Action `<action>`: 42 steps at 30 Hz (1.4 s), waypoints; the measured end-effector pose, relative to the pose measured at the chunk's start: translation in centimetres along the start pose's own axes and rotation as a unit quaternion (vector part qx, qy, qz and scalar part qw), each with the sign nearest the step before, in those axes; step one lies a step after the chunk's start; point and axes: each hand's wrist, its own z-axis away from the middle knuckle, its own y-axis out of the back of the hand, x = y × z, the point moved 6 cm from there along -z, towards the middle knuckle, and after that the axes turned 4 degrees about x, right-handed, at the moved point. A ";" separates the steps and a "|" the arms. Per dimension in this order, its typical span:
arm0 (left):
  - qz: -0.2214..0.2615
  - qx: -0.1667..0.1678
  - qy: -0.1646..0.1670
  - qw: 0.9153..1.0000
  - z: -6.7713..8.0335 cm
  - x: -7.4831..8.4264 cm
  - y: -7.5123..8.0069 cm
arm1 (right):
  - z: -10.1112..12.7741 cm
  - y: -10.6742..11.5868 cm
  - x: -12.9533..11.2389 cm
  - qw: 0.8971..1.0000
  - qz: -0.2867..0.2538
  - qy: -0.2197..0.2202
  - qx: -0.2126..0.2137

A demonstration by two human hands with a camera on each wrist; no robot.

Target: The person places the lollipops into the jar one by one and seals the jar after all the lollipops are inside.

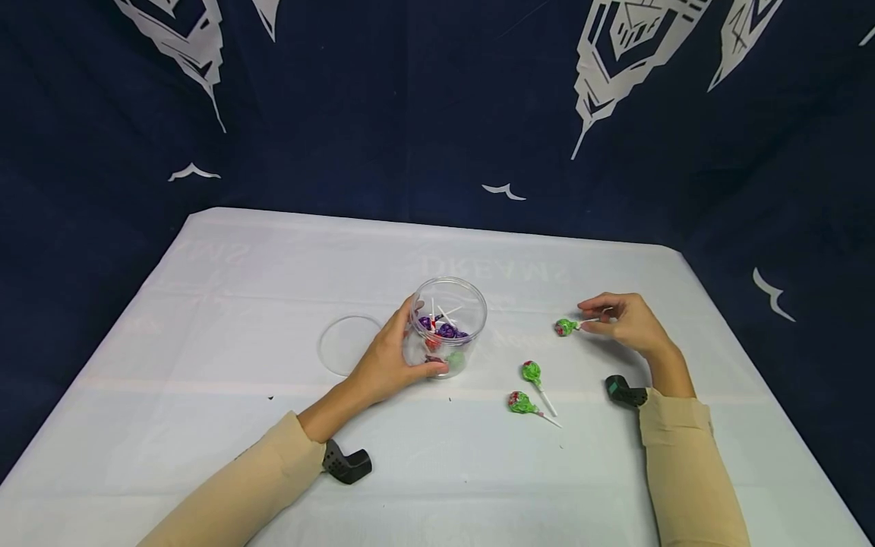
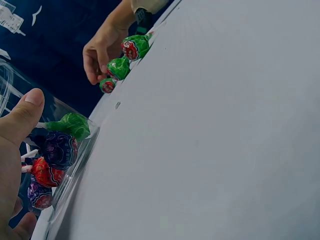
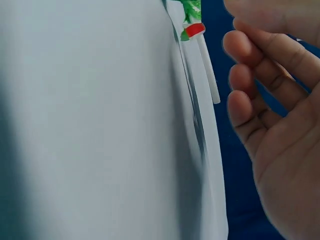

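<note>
My left hand [image 1: 393,357] grips a clear plastic jar [image 1: 484,313] that stands on the table. Inside it lie several wrapped lollipops; a green one [image 2: 72,126], a red one [image 2: 47,173] and purple ones [image 2: 59,150] show through the wall in the left wrist view. Over to the right, my right hand [image 1: 625,323] hovers at the stick of a green lollipop [image 1: 564,327]. Its fingers are loosely bent, and the right wrist view shows a gap between the fingertips [image 3: 237,46] and the white stick [image 3: 209,72]. Two more green lollipops [image 1: 531,371] [image 1: 521,403] lie nearer to me.
A clear round lid [image 1: 352,317] lies flat left of the jar, partly behind my left hand. All this is on a white-covered table [image 1: 205,319]. Behind its far edge hangs a dark blue cloth [image 1: 383,114] with white patterns.
</note>
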 end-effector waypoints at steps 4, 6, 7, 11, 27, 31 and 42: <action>0.001 -0.001 0.003 1.000 0.0 0.0 0.0 | -0.1 -0.1 0.5 1.000 0.011 -0.007 -0.002; -0.001 0.001 0.003 1.000 0.0 0.0 0.0 | -0.1 -0.1 0.5 1.000 0.017 -0.011 -0.005; -0.002 0.001 0.002 1.000 0.0 0.0 0.0 | -0.1 -0.2 0.5 1.000 0.020 -0.012 -0.007; -0.006 0.001 0.004 1.000 0.1 0.0 0.0 | 0.1 -0.3 0.4 0.999 0.030 -0.017 -0.020; -0.008 -0.001 0.000 1.000 0.0 0.1 0.0 | 0.3 -0.6 0.6 0.996 0.071 -0.004 -0.061; -0.006 -0.001 -0.002 1.000 0.0 0.1 0.0 | 0.3 -0.6 0.7 0.995 0.084 -0.010 -0.054; -0.006 0.001 -0.008 1.000 0.0 0.3 0.1 | 0.4 -0.5 0.8 0.994 0.091 -0.029 -0.047</action>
